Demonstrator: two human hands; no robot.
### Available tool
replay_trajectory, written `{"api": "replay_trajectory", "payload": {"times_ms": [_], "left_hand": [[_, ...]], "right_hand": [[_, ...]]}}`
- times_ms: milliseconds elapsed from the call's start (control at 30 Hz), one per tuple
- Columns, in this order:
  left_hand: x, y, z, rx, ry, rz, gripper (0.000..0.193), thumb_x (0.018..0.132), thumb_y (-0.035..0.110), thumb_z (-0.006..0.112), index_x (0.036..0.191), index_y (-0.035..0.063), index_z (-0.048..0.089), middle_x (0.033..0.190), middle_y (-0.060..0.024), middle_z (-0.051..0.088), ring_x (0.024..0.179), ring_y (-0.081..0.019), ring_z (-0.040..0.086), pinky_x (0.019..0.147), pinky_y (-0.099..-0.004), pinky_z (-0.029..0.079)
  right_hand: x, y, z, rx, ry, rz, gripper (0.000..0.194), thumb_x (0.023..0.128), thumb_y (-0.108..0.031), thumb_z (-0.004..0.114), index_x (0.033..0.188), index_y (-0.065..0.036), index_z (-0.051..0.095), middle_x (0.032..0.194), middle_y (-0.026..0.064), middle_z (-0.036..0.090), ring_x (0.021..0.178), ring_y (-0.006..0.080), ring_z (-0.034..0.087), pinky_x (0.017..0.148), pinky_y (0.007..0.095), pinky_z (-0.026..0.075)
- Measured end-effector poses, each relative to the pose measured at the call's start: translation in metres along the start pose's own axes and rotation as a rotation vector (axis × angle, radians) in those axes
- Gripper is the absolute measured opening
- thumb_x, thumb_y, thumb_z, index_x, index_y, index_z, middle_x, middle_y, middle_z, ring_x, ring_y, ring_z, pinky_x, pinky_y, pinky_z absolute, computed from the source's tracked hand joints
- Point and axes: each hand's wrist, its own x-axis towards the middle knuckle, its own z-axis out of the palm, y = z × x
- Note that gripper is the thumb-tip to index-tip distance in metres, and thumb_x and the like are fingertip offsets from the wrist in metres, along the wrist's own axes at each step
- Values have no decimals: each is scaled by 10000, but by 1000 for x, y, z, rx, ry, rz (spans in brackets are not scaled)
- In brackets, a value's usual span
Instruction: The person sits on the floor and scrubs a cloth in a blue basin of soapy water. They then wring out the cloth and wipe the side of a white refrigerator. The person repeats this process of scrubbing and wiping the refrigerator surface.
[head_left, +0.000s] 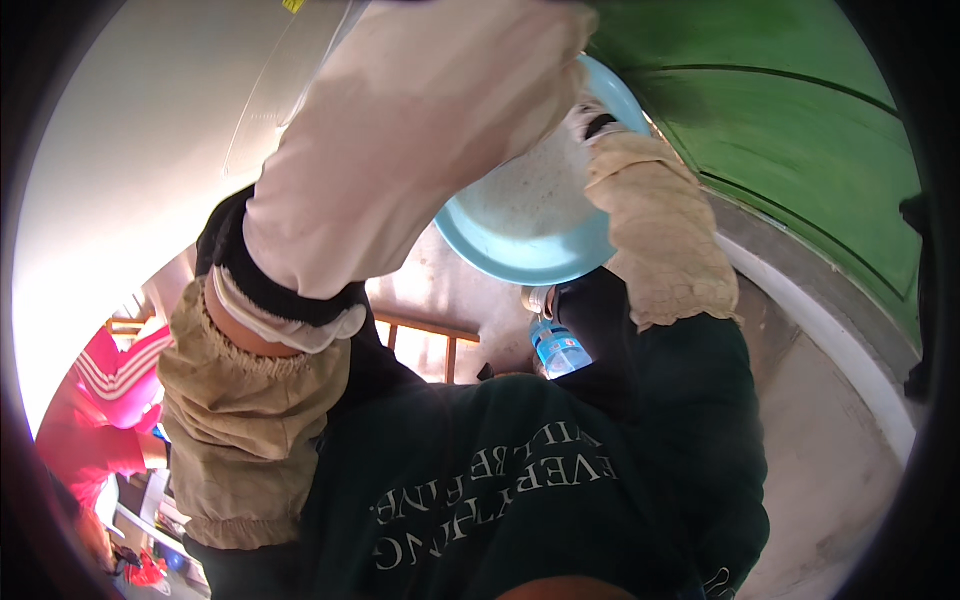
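My left hand (435, 127), in a white glove with a black knit cuff, is raised close to the camera and fills the upper middle. A thin white inner cuff shows at its wrist, above a beige sleeve cover (251, 442). My right hand (592, 120), also gloved in white with a black band, is over the light-blue basin (525, 262) and mostly hidden behind the left. Greyish-white contents (532, 195) lie in the basin; whether liquid or powder, I cannot tell. The fingers of both hands are not clear, nor is anything they may hold.
A large pale surface (135, 150) curves along the left, and a green panel (795, 127) stands at the right. Below the basin is a blue-tinted plastic bottle (559, 349), near a wooden frame (427, 330). A person in pink clothing (112, 397) is at the far left.
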Motion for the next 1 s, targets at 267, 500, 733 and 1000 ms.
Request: {"api": "replay_trajectory", "payload": {"times_ms": [267, 500, 733, 1000], "left_hand": [[-34, -12, 27, 293, 332, 228, 104, 907, 105, 609, 942, 50, 691, 1064, -57, 648, 1081, -234, 618, 937, -321, 518], [-29, -19, 40, 85, 289, 302, 410, 1016, 142, 465, 1397, 19, 550, 1370, -102, 563, 1321, -242, 520, 1148, -339, 425], [-10, -22, 69, 44, 821, 337, 169, 942, 77, 537, 1019, 27, 679, 1036, -52, 641, 1056, -223, 622, 950, -293, 535], [-12, -19, 71, -139, 714, 316, 167, 946, 74, 532, 1012, 34, 680, 1043, -55, 643, 1064, -233, 627, 964, -307, 534]], "right_hand": [[-136, 108, 2, -120, -339, 102, 198, 954, -134, 551, 906, -62, 728, 940, 181, 740, 874, 376, 714, 796, 487, 550], [-260, 14, 45, -105, -171, 135, 185, 891, -196, 570, 786, -68, 652, 843, 199, 689, 833, 403, 667, 713, 500, 508], [-207, -141, 39, 455, -513, 285, 272, 936, -255, 610, 881, -7, 707, 844, 263, 686, 794, 425, 682, 745, 484, 525], [-114, -215, 37, 796, -193, 566, 268, 947, -164, 547, 1087, -59, 751, 1092, 255, 722, 1037, 390, 705, 882, 424, 554]]}}
